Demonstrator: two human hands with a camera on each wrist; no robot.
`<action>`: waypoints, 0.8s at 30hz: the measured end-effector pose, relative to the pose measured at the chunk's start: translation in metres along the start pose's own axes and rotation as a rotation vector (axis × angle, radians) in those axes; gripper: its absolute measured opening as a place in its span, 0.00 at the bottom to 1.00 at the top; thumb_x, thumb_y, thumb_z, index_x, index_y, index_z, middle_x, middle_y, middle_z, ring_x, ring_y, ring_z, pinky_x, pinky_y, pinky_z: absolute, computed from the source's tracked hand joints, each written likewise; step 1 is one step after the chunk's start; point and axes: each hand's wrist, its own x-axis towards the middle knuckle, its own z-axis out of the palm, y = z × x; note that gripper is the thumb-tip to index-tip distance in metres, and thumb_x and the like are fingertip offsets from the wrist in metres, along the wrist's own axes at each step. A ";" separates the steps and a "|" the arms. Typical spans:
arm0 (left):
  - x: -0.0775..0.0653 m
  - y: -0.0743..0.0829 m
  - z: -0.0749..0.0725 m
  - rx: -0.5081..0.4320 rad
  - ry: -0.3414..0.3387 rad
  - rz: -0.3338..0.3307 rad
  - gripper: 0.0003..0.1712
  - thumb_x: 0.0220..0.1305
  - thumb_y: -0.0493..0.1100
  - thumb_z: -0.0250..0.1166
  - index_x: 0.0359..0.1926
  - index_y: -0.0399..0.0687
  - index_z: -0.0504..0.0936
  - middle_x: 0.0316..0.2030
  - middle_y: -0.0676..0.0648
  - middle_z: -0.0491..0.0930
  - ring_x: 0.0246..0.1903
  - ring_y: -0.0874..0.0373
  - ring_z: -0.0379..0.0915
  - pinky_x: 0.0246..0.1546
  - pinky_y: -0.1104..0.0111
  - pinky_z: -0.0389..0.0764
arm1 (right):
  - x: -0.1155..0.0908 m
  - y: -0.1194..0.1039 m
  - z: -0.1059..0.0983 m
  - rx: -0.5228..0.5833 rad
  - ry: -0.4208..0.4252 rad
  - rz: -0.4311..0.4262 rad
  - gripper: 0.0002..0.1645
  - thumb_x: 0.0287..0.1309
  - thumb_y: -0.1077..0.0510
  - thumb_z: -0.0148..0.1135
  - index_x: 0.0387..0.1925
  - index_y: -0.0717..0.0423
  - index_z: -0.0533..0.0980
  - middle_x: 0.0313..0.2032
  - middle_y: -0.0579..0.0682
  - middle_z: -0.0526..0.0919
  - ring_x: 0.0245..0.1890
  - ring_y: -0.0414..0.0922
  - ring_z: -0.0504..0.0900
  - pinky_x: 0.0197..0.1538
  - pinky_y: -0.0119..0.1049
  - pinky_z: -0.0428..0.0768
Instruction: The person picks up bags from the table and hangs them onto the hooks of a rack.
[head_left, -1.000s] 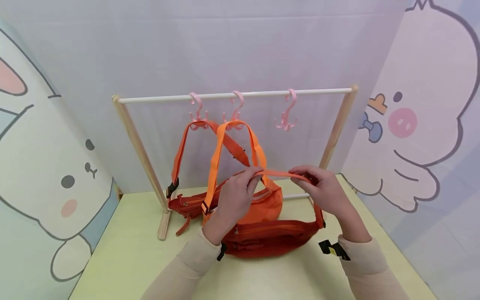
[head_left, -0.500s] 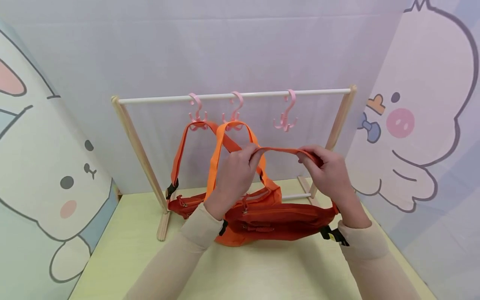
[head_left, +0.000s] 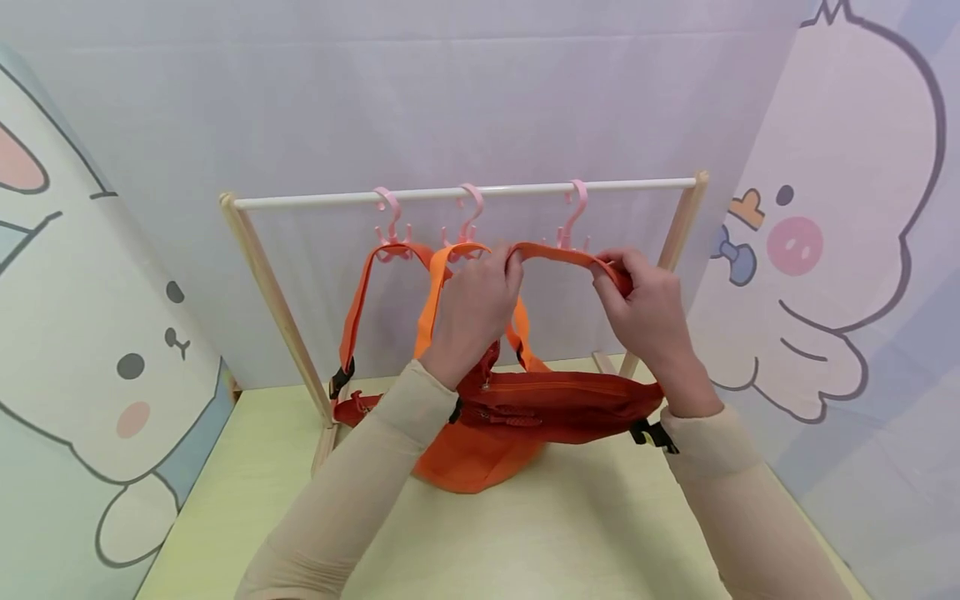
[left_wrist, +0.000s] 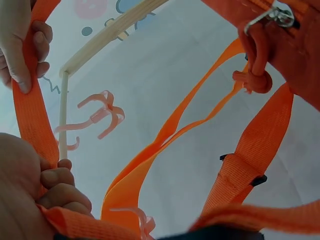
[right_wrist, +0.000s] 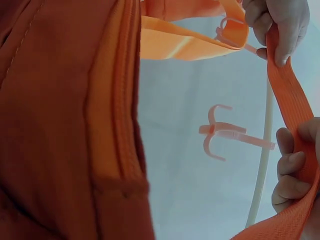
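Note:
A dark orange-red waist bag (head_left: 562, 408) hangs in the air from its orange strap (head_left: 558, 252). My left hand (head_left: 476, 312) grips the strap at the left, fingers curled round the webbing, as the left wrist view also shows. At the right, my right hand (head_left: 648, 308) pinches it between thumb and fingers. A flat stretch of strap spans the two hands. Just behind that stretch, a pink hook (head_left: 576, 208) hangs from the white rail (head_left: 510, 191), its lower prongs partly hidden. In the right wrist view, the bag's zipper (right_wrist: 125, 90) runs close to the camera.
A bright orange bag (head_left: 480, 462) hangs by its strap from the middle pink hook (head_left: 472, 212), partly behind the raised bag. Another red-orange bag (head_left: 360, 406) hangs from the left hook (head_left: 390, 212). Wooden posts (head_left: 273, 296) support the rail over a pale yellow table (head_left: 480, 550).
Both hands have risen with the strap toward the rail, lifting the dark orange-red waist bag off the table area. The strap now overlaps the right pink hook's lower prongs in the head view.

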 end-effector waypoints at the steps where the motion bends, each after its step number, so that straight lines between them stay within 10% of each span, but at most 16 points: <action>1: 0.003 0.000 0.001 0.017 0.001 -0.001 0.19 0.86 0.51 0.48 0.37 0.45 0.75 0.17 0.48 0.67 0.11 0.54 0.61 0.13 0.66 0.66 | 0.002 0.000 0.001 -0.007 0.005 0.000 0.11 0.74 0.60 0.65 0.49 0.65 0.81 0.27 0.54 0.81 0.21 0.45 0.68 0.25 0.30 0.67; 24: 0.046 0.012 0.028 0.216 -0.002 -0.131 0.18 0.85 0.52 0.52 0.48 0.45 0.80 0.16 0.48 0.71 0.12 0.52 0.69 0.15 0.65 0.71 | 0.029 0.014 0.019 -0.135 -0.015 0.070 0.14 0.78 0.56 0.60 0.52 0.64 0.78 0.32 0.59 0.82 0.24 0.52 0.74 0.31 0.44 0.78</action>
